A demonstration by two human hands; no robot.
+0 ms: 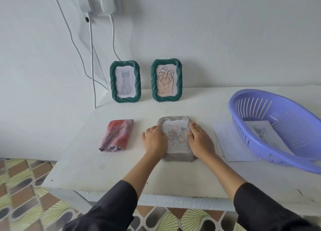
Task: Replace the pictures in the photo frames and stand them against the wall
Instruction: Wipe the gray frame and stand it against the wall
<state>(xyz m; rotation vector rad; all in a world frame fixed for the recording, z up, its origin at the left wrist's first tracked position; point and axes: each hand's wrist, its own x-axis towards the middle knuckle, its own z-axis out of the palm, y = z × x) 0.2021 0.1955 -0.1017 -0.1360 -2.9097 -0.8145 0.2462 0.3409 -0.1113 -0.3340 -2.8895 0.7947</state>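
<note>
A grey twisted-rim photo frame (175, 157) lies flat on the white table (121, 171), a picture with red lines and grey roses (176, 137) on it. My left hand (154, 140) rests on the frame's left edge and my right hand (199, 140) on its right edge, fingers straight. Two green frames stand against the wall: one with a cat drawing (125, 81), one with a leaf drawing (166, 80).
A folded red and purple cloth (117, 135) lies left of the grey frame. At the right a purple slotted basket (278, 126) holds a cat picture (260, 130) and rests on a white sheet (231, 143). White cables (93, 57) hang from a wall socket (100, 1).
</note>
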